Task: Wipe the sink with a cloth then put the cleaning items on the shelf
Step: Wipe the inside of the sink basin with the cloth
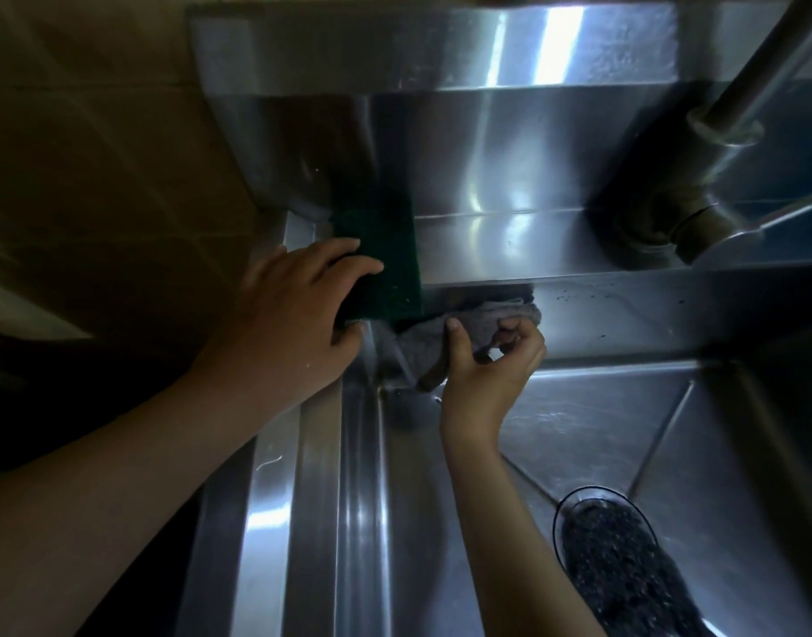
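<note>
Left forearm (119,498) enters from 8 o'clock and right forearm (509,521) from 6 o'clock, both reaching to the frame's middle. One grey cloth (482,317) lies bunched in the back left corner of the single sink (362,498), just right of centre and against the basin's rear wall. The right hand (491,360) grasps it, thumb up on the cloth's front and the curled fingers pinching folds from the right. One dark green scouring pad (385,264) sits at 11 o'clock of the cloth on the steel ledge (532,241) behind the basin, its near end overhanging the ledge. The left hand (298,305) holds this pad, its fingers spread, only slightly bent across the pad's left side, and its thumb against the near edge. At 5 o'clock the basin floor has one round drain strainer (624,567) filled with dark speckled bits. One faucet (716,144) stands at 2 o'clock, its base on the ledge.
</note>
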